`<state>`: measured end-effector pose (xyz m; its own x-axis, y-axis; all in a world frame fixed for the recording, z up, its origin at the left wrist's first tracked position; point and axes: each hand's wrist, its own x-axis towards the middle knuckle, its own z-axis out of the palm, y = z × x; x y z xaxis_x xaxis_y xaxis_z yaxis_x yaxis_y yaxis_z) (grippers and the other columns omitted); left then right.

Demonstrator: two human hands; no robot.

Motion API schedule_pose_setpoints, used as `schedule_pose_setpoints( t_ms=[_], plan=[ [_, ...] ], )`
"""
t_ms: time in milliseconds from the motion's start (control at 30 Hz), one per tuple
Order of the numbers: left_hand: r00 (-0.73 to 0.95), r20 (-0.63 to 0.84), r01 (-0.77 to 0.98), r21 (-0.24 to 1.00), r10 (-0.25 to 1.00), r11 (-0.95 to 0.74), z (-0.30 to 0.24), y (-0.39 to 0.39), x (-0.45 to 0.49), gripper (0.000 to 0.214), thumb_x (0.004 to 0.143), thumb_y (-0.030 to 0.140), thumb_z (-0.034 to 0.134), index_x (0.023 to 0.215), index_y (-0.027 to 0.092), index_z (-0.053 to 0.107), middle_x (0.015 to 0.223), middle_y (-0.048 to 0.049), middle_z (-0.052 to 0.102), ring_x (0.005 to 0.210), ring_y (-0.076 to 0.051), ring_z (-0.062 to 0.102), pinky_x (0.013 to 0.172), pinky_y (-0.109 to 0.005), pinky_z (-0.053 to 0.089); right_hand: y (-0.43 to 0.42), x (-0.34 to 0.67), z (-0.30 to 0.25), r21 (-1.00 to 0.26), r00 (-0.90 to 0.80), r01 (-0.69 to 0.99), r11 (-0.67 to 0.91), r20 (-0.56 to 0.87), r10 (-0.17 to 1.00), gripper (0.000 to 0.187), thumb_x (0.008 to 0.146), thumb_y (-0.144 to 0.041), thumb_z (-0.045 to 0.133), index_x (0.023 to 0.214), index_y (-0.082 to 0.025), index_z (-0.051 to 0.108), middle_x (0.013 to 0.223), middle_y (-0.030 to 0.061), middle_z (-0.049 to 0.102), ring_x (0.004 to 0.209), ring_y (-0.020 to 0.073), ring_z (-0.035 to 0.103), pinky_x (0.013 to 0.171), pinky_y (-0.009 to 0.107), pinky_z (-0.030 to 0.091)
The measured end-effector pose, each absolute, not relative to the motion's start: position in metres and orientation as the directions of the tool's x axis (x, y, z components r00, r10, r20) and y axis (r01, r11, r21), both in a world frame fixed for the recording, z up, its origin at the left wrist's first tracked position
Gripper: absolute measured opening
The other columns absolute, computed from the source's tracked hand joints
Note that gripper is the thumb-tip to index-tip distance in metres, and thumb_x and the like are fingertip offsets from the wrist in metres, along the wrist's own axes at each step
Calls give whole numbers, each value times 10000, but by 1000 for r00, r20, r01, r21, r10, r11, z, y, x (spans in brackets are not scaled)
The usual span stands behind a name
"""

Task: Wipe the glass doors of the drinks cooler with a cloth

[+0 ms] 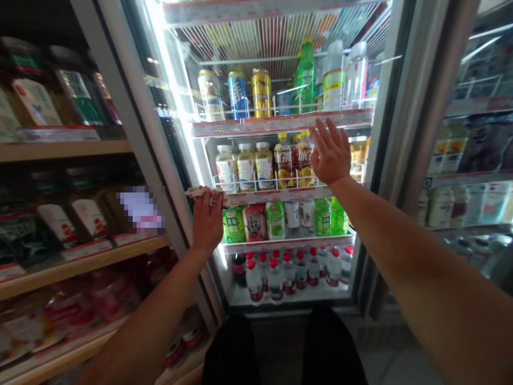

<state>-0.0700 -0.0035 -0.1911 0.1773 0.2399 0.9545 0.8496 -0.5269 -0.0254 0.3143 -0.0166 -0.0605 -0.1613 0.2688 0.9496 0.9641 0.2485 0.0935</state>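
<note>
An open drinks fridge stands in front of me. My left hand (207,218) is closed on a crumpled cloth (203,192), held against the left end of the second shelf's front edge (280,194). My right hand (331,151) is raised with fingers spread flat, in front of the bottles at the right of that shelf, just under the top shelf's rail (280,122). Yellow-capped tea bottles (294,158) stand just left of my right hand.
Cans (238,94) and a green bottle (305,75) line the top shelf. Green bottles (234,224) and red-capped bottles (276,275) fill the lower shelves. Wooden shelves (68,149) of packaged goods stand at left. A second glass fridge door (468,160) is at right.
</note>
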Motion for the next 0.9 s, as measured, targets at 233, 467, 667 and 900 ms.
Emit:
schedule_pose_setpoints(
  t_ms=[233, 467, 667, 900],
  plan=[
    [68, 978, 866, 41, 198, -499, -162, 3, -57, 510, 1028, 329, 374, 1520, 212, 440, 1661, -118, 234, 1553, -286, 149, 1264, -530, 152, -14, 286, -72, -64, -6, 963, 263, 967, 256, 669, 938, -239, 317, 1604, -259, 256, 1668, 5, 269, 1572, 249, 136, 1267, 585, 137],
    [195, 944, 858, -32, 266, -513, -218, -11, -20, 465, 1005, 250, 394, 1440, 193, 546, 1573, -180, 401, 1531, -331, 222, 1226, -571, 262, -12, 250, -120, -150, 81, 957, 248, 961, 266, 657, 1009, -404, 288, 1608, -139, 232, 1673, 112, 227, 1573, 303, 93, 1258, 610, 158],
    [185, 964, 855, -61, 192, -516, -200, -12, -17, 513, 1005, 222, 420, 1516, 201, 452, 1608, -173, 344, 1535, -319, 214, 1238, -562, 251, -15, 258, -134, -124, 57, 965, 229, 959, 279, 629, 1014, -390, 263, 1606, -175, 250, 1668, 90, 250, 1572, 265, 107, 1270, 559, 201],
    [210, 931, 847, -21, 298, -531, -224, -16, 26, 570, 945, 141, 476, 1509, 224, 477, 1623, -151, 319, 1530, -362, 200, 1219, -603, 273, -12, 257, -140, -115, 42, 958, 263, 962, 268, 618, 1013, -349, 288, 1606, -177, 253, 1660, 97, 268, 1571, 267, 125, 1267, 566, 200]
  ],
)
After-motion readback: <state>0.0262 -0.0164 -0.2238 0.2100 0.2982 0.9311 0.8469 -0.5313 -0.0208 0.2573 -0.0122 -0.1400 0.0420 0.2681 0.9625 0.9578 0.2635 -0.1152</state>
